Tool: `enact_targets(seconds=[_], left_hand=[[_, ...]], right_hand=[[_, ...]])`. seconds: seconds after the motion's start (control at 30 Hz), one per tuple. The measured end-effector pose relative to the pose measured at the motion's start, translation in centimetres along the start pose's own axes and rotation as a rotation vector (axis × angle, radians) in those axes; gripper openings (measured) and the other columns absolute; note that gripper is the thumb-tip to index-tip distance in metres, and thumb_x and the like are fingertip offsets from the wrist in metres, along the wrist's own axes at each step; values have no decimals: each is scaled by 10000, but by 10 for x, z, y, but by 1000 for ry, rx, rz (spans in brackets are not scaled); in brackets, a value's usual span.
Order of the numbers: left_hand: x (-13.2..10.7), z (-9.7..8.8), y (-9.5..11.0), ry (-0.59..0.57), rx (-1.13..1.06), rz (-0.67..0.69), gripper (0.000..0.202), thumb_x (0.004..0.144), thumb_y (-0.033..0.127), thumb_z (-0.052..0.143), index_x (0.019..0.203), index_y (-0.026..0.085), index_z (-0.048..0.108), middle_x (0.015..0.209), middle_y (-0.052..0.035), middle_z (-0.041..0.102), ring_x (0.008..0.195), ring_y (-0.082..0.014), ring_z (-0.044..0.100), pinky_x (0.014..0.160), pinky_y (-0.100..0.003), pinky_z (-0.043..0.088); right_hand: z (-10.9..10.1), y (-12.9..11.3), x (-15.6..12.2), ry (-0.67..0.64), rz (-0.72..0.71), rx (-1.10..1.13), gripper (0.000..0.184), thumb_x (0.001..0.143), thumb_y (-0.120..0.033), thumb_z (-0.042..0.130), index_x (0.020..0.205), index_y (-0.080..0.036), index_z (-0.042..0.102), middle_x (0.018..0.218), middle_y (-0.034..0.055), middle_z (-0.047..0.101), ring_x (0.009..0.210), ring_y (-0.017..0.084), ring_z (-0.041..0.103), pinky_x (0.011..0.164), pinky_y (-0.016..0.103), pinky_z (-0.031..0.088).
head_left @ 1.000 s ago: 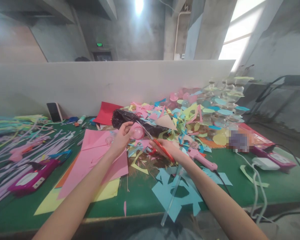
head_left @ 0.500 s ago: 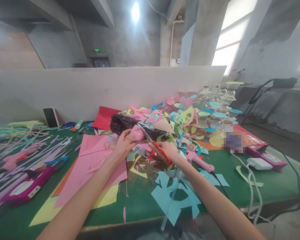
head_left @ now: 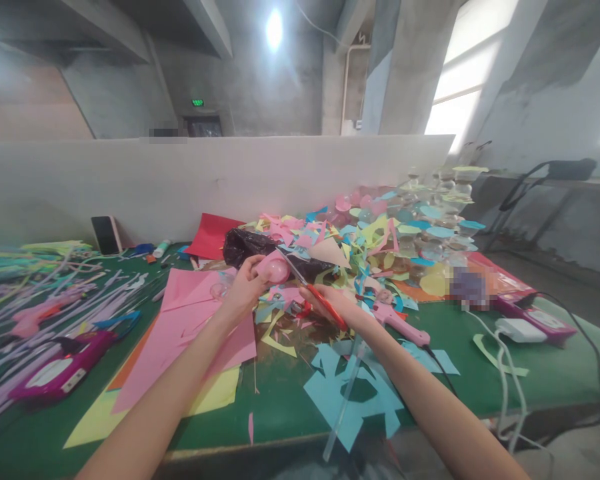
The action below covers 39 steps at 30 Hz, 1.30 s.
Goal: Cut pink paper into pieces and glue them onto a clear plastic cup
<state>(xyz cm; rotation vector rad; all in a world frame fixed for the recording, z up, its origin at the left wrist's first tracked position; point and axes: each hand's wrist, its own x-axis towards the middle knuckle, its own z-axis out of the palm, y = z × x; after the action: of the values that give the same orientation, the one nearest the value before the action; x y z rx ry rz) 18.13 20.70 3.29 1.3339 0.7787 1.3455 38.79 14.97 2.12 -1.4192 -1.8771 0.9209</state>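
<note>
On the green tabletop [head_left: 280,393], my first worry is the loose heap of many-coloured paper offcuts [head_left: 380,233]: a dropped piece could vanish there. The crumpled black plastic bag [head_left: 245,245] behind the hands might snag the tips. I have the right hand [head_left: 336,303] closed around the red-handled metal scissors [head_left: 326,307]; the left hand [head_left: 245,287] pinches the small translucent pink dome [head_left: 277,270], just beside them. I can't tell whether they touch it; a slip could nick dome or hand.
</note>
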Motion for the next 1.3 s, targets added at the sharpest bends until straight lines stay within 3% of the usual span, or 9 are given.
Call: enact_targets(seconds=[0.17,0.4,0.57,0.83,1.13,1.3], left_hand=[[2,0,1,13,-59,10,608,601,371,790,1084,206,458,855,9,631,727,-118,623,703,-263,516],[0,0,4,27,-114,6,520,638,299,785,1055,211,486,937,-15,650,801,-134,649,811,-319,539],[-2,0,7,-37,-78,-21,509,633,321,787,1042,212,505,889,-2,651,761,-130,644,743,-285,539],[4,-7,7,-22,-34,12,558,632,344,784,1094,208,502,857,5,649,696,-106,615,639,-221,497],[2,0,7,-7,-42,17,517,640,354,775,1048,212,491,982,-33,663,797,-139,646,742,-281,533],[2,0,7,10,-49,30,480,648,362,776,1021,218,510,960,-15,650,799,-126,635,728,-255,524]], right_hand=[[-1,-2,-2,28,18,3,502,793,-693,455,671,-208,422,566,-45,434,522,115,417,498,232,325],[-1,-2,-4,30,-33,-22,486,805,-692,470,781,-207,454,655,-37,487,588,124,457,545,233,357],[0,2,0,39,-67,-50,496,811,-699,452,760,-206,438,652,-43,461,583,117,427,542,238,345],[-2,-6,-4,-10,-25,85,487,792,-687,487,770,-201,519,642,-39,495,563,112,444,535,228,356],[-4,-4,-3,53,65,8,497,749,-694,523,673,-202,523,542,-42,460,523,120,436,499,226,326],[-2,-4,-2,24,19,27,478,759,-670,528,683,-202,463,582,-38,476,527,110,428,486,217,314]])
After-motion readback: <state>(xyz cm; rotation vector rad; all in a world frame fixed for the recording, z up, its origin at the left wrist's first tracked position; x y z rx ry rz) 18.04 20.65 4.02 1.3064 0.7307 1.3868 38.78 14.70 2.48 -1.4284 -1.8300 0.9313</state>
